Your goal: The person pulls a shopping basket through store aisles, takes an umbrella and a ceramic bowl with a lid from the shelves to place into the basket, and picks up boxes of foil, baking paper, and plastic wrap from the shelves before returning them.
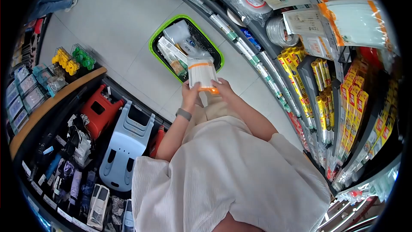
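Note:
A clear packet of white sticks with orange bands (202,74) is held between both hands. My left hand (190,96) has its fingers closed on the packet's left lower corner, with a grey band on that wrist. On the opposite lower corner, my right hand (222,89) grips the same packet. Just beyond it, a black basket with a green rim (154,35) stands on the floor, partly covered by the packet. Inside the basket lie a white box (171,50) and several items in clear plastic.
Curved shelves on the right hold yellow boxes (353,103) and a hanging orange-edged packet (358,21). At left, a wood-edged display (56,103) has a light blue stool (127,148), a red stool (102,111) and umbrellas. Another person's leg (53,5) shows at upper left.

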`<action>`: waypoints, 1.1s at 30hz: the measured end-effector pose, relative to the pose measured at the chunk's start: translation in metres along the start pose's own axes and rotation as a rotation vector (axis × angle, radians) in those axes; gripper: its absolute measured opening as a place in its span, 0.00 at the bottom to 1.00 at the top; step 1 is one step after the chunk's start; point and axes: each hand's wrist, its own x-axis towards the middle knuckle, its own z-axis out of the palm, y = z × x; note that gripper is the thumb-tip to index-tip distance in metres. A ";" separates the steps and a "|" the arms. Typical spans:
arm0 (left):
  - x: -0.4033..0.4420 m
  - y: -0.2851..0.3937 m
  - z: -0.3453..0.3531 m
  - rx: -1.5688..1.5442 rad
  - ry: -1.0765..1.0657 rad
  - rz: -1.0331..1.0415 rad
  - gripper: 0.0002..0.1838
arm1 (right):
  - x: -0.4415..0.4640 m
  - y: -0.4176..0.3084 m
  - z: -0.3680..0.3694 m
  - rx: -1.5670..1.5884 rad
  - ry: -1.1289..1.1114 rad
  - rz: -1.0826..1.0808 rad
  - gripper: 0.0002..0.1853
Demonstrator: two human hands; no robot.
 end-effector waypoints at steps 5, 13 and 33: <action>0.051 -0.011 0.009 0.018 0.035 0.035 0.28 | 0.081 -0.010 -0.021 -0.022 -0.044 -0.124 0.33; 0.141 -0.060 -0.001 0.160 0.236 -0.150 0.24 | 0.160 -0.011 -0.046 -0.683 -0.073 -0.149 0.28; 0.304 -0.060 -0.109 0.492 0.439 0.123 0.28 | -0.019 0.138 -0.273 -0.428 0.259 0.279 0.16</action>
